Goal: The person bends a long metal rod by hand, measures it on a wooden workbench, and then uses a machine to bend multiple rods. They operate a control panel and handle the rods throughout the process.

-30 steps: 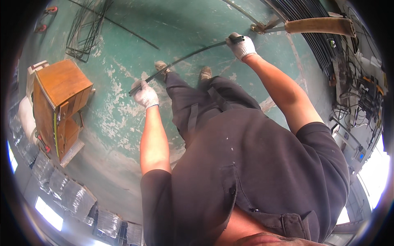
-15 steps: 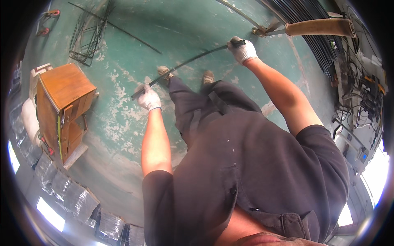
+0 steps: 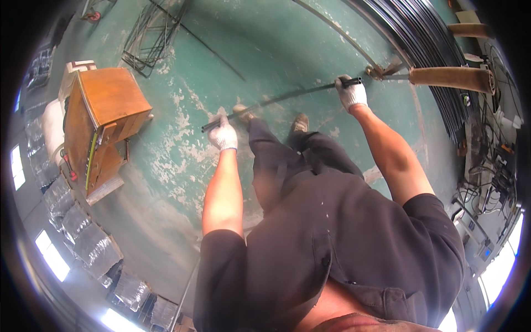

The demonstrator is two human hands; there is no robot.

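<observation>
In white knit gloves, both my hands hold slim dark metal tubes stretched across in front of me, low over the floor. My left hand is closed around them near the left end, which sticks out a little past the fingers. At the right end, my right hand grips the same tubes, their ends poking out beyond the glove. Between the hands, the tubes pass above my shoes and look slightly blurred. Their exact number is hard to make out.
An orange-brown wooden cabinet stands at the left. A bent wire frame and a thin rod lie far left on the worn green floor. Far right are a padded brown roller arm, stacked dark tubes and tangled cables.
The view has shifted, so the cabinet, wire frame and padded arm sit further right in it. Both hands keep hold of the tubes and appear further right too.
</observation>
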